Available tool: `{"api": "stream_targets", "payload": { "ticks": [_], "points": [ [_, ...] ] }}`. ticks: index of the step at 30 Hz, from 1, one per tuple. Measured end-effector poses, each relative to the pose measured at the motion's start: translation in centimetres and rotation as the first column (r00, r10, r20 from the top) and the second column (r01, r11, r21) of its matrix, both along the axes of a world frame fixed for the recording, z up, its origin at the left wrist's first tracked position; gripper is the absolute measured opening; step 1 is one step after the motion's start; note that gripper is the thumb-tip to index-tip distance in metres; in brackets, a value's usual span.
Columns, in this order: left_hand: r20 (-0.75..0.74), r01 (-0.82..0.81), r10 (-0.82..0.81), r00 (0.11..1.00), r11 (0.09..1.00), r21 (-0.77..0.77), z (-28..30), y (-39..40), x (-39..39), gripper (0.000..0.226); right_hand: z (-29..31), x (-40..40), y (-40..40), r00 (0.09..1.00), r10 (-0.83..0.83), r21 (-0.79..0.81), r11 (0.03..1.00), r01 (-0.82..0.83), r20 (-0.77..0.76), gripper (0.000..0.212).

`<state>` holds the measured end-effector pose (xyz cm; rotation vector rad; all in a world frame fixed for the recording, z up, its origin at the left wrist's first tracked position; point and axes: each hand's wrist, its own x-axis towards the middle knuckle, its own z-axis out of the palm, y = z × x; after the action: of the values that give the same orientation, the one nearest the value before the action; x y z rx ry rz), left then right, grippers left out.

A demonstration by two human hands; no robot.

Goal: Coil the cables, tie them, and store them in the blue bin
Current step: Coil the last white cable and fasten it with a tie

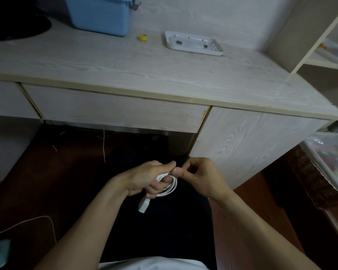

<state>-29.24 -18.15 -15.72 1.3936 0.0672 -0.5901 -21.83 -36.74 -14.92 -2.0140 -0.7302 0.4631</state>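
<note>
Below the desk's front edge, over my lap, my left hand (147,178) grips a coiled white cable (172,189). Its white plug (143,205) hangs down under the hand. My right hand (199,176) meets the left at the top of the coil, thumb and fingers pinching there; what they pinch is too small to tell. Part of the coil is hidden inside my left fist. The blue bin (101,14) stands at the back left of the desk, far from both hands.
A white tray (193,43) and a small yellow object (142,37) lie on the pale wooden desk (125,63). A black object (16,22) sits at far left. Shelves (324,61) rise at right. A thin cable (27,223) runs across the floor at left.
</note>
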Motion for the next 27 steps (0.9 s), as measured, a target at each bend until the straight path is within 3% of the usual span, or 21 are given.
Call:
{"api": "stream_targets", "payload": {
  "ticks": [3, 6, 9, 12, 14, 19, 22, 25, 27],
  "points": [
    [-0.042, -0.043, 0.034, 0.999, 0.971, -0.234, -0.2, 0.8, -0.3, 0.045, -0.6, 0.5, -0.4, 0.997, 0.072, -0.098, 0.992, -0.075, -0.031, 0.047],
    [-0.159, -0.239, 0.189, 0.969, 0.881, -0.409, 0.1, 1.3, -0.4, 0.045, -1.1, 0.8, -0.7, 0.998, 0.066, -0.13, 0.989, -0.065, 0.003, 0.052],
    [-0.228, -0.453, 0.403, 0.886, 0.653, -0.607, 0.6, 1.1, 0.2, 0.046, -1.6, 0.9, -0.5, 0.999, 0.048, -0.173, 0.984, -0.043, 0.022, 0.055],
    [-0.309, -0.573, 0.604, 0.735, 0.308, -0.759, 0.3, 0.9, 1.1, 0.048, -2.0, 0.6, -0.3, 0.997, 0.065, -0.276, 0.958, -0.073, -0.038, 0.054],
    [-0.315, -0.609, 0.699, 0.643, 0.216, -0.763, -0.3, 1.1, 1.6, 0.041, -2.1, 0.0, -0.2, 0.983, 0.086, -0.328, 0.935, -0.135, -0.16, 0.05],
    [-0.055, -0.797, 0.9, 0.433, 0.354, -0.489, -2.0, 0.2, 2.5, 0.032, -1.4, -1.4, 0.2, 0.963, 0.21, -0.331, 0.908, -0.257, -0.171, 0.038],
    [0.269, -0.878, 0.886, 0.377, 0.434, -0.2, -2.7, -0.7, 2.5, 0.023, -0.6, -2.2, 0.7, 0.95, 0.292, -0.3, 0.901, -0.312, -0.113, 0.042],
    [0.485, -0.88, 0.753, 0.445, 0.468, 0.082, -2.8, -1.9, 1.8, 0.021, 0.2, -2.8, 0.8, 0.933, 0.334, -0.261, 0.896, -0.359, -0.137, 0.038],
    [0.522, -0.794, 0.622, 0.584, 0.572, 0.206, -2.5, -2.4, 1.4, 0.017, 0.5, -2.8, 0.8, 0.939, 0.328, -0.202, 0.917, -0.343, -0.102, 0.032]
  ]
}}
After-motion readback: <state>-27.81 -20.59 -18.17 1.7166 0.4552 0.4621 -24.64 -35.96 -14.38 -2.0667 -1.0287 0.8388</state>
